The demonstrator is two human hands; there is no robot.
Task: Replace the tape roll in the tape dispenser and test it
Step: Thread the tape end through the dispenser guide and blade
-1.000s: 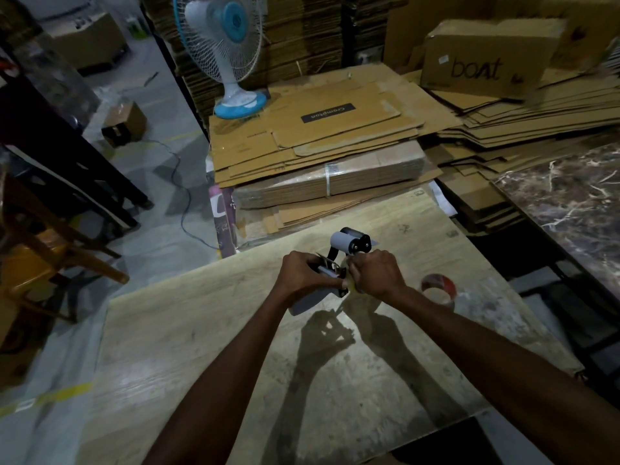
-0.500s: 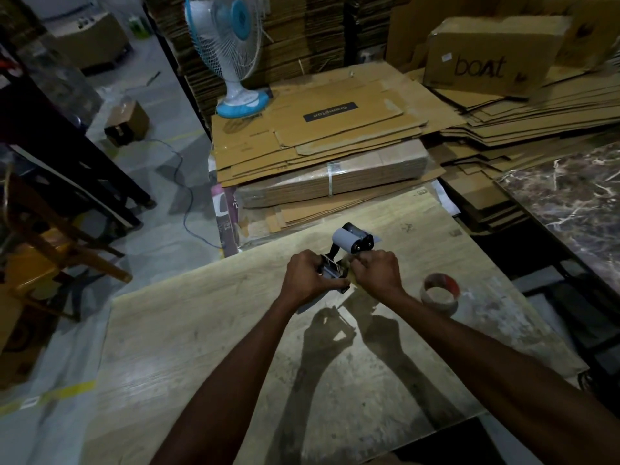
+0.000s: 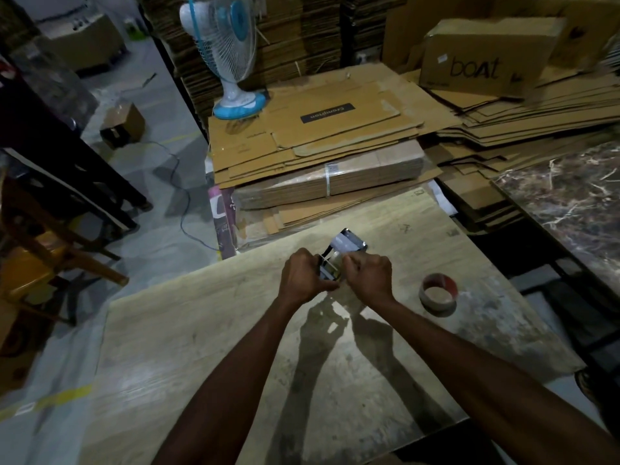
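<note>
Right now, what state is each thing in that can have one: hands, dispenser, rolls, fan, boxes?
Left hand: closed on the tape dispenser.
Right hand: closed on the tape dispenser.
Tape dispenser: held over the table, roller end pointing away.
Tape roll: lying flat on the table, untouched.
Fan: upright; running or not, cannot tell.
Boat box: closed.

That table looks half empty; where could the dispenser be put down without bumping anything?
The table is bare near the person, on both sides of the forearms, and widest to the left. It is crowded where the left hand and right hand hold the tape dispenser, and at the tape roll to the right.
</note>
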